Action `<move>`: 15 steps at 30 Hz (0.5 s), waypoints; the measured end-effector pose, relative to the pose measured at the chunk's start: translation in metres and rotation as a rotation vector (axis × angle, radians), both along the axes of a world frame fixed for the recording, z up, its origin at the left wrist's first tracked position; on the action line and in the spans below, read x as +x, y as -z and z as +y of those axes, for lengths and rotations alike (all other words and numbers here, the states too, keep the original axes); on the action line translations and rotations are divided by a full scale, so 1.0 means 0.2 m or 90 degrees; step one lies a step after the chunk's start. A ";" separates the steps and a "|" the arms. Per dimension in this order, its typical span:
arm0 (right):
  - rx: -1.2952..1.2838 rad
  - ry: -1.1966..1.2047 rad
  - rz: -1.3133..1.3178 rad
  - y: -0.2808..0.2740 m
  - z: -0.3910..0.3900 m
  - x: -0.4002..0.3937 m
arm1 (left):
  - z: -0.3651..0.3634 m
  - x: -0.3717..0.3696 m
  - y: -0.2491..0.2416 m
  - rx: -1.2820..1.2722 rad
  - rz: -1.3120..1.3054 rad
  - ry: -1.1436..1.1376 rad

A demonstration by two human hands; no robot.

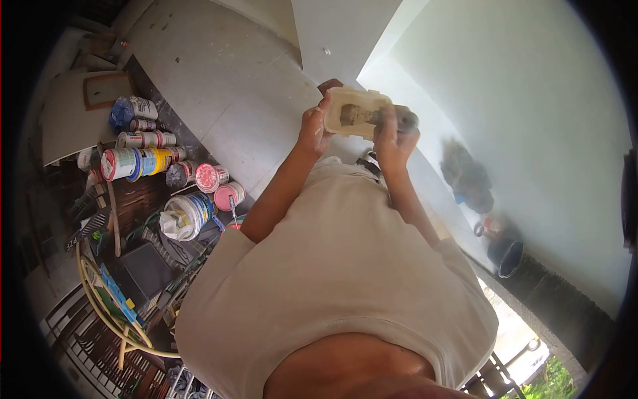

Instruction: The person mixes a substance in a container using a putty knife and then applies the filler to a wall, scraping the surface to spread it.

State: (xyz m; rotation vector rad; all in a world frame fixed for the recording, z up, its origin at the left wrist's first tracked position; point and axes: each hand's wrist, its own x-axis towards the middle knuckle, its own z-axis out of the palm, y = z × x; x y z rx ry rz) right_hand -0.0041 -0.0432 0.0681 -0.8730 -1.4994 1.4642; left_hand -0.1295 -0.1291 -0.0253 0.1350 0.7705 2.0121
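A shallow, cream-coloured plastic container (332, 106) is held up in front of my chest, tilted so its inside shows. My left hand (314, 130) is closed around its left side, fingers at the rim. Inside lies a grey, speckled patch of material (355, 114). My right hand (397, 136) is at the container's right edge, fingers curled over a dark grey, blurred object (407, 120) that reaches past the rim. I cannot tell what kind of tool that object is.
Left, stacked paint cans (119, 163), a pink-lidded can (229, 195) and a white bucket (185, 216) crowd beside a round-rimmed chair (100, 302). A wall corner (342, 40) stands ahead. Right, a black bucket (508, 256) sits by the pale green wall (531, 120).
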 end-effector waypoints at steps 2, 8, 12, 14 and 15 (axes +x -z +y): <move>0.001 -0.011 -0.021 -0.04 0.00 0.01 | -0.01 0.01 -0.04 -0.052 -0.020 0.002; 0.007 -0.122 -0.107 -0.06 0.04 0.01 | -0.03 0.01 0.00 -0.064 0.021 0.027; 0.061 -0.098 -0.087 -0.02 0.07 0.00 | 0.01 0.03 -0.03 -0.079 -0.021 -0.028; 0.116 -0.074 -0.080 -0.02 0.11 0.02 | 0.03 0.03 -0.06 -0.083 -0.025 -0.024; 0.144 -0.061 -0.074 -0.03 0.13 0.01 | 0.05 0.03 -0.06 -0.075 -0.022 -0.028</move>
